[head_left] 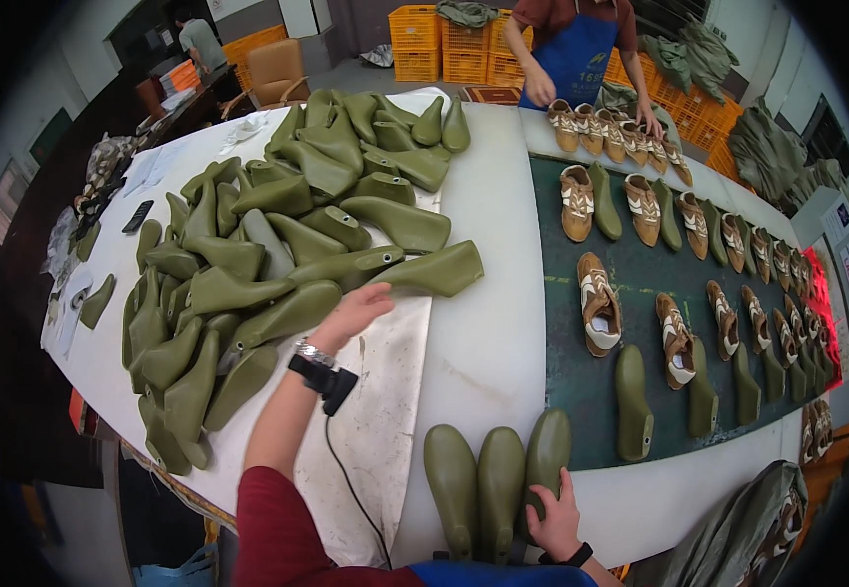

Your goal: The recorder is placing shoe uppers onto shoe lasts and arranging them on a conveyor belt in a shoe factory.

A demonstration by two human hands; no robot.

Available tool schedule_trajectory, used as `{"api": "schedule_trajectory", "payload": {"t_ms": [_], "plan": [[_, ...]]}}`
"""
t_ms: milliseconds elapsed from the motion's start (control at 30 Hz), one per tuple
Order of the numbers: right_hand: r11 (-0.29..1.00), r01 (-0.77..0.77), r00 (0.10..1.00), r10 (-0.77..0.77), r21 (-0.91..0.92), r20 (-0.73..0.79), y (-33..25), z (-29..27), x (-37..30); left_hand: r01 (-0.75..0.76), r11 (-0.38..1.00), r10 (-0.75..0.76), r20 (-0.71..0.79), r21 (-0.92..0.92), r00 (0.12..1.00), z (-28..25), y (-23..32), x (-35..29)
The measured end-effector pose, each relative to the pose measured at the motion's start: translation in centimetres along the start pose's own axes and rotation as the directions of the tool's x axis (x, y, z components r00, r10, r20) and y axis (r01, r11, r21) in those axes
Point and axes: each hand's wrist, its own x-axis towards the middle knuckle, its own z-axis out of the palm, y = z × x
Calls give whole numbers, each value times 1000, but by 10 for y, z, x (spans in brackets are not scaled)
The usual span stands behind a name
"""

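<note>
My left hand (359, 307) reaches over the edge of a big pile of olive-green shoe lasts (245, 292). Its fingers are stretched out beside the near end of one shoe last (432, 270) on the pile's right side; whether they touch it I cannot tell. At the table's near edge, three more lasts stand side by side, toes away from me: a left one (450, 479), a middle one (501, 479) and a right one (548, 445). My right hand (554, 519) is closed around the lower part of the right one, thumb and fingers on either side.
A dark green belt (581, 391) on the right carries rows of brown-and-white sneakers (598, 303) and lasts. Across the table, a co-worker in a blue apron (573, 61) handles a row of shoes. A cable (344, 470) hangs from my left wrist. Orange crates (416, 44) stand behind.
</note>
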Motion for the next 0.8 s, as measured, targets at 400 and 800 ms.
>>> {"api": "schedule_trajectory", "payload": {"t_ms": [400, 800], "plan": [[999, -26, 999, 26, 18, 25, -3, 0, 4, -80, 473, 295, -72, 878, 953, -36, 75, 48], [995, -99, 993, 98, -1, 64, -3, 2, 5, 231, 364, -216, -160, 902, 963, 76, 58, 152]]}}
